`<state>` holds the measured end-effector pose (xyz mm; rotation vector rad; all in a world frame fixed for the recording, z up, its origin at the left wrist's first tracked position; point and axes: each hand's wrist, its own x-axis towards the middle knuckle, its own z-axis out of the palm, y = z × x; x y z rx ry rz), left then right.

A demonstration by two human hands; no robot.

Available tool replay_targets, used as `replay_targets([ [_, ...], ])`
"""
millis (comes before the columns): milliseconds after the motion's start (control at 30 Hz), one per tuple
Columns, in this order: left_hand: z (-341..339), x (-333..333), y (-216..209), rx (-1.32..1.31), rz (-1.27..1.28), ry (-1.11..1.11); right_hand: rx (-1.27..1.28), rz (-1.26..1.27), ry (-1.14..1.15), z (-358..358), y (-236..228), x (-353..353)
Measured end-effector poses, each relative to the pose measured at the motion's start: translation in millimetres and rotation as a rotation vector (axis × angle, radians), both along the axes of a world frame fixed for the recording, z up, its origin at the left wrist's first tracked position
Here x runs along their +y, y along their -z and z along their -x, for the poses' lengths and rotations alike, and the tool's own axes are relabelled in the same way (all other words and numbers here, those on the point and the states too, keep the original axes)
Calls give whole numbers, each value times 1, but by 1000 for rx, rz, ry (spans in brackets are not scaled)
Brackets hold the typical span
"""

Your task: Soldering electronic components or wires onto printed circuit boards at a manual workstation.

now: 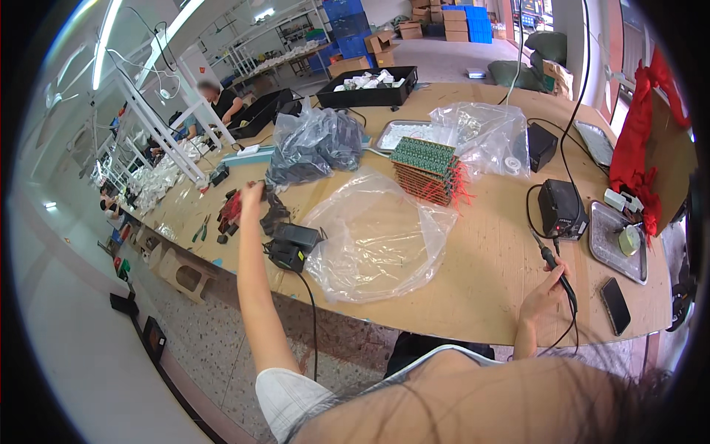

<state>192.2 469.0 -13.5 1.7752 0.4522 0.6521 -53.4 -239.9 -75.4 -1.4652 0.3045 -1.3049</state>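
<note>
My right hand, at the right front of the table, is closed around the dark handle of a soldering iron. The iron's cable loops by the hand and wrist. My left arm stretches far out to the left. There, my left hand is over the table beside red wire pieces and black parts. Its fingers look bent together; what they hold, if anything, is too small to make out. A stack of green circuit boards with red wires stands beyond a flat clear plastic bag.
Left of the clear bag sits a black device with a cable. A bag of dark parts lies behind. At right are a soldering station, metal tray and phone. Pliers lie left; a black bin stands behind.
</note>
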Motion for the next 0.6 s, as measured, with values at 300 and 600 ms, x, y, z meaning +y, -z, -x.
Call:
replay_targets([
  [300, -85, -116, -7, 527, -1359, 38, -13, 3, 62, -5, -3, 4],
  [600, -141, -86, 21, 409, -1507, -155, 58, 22, 38, 5, -12, 6],
])
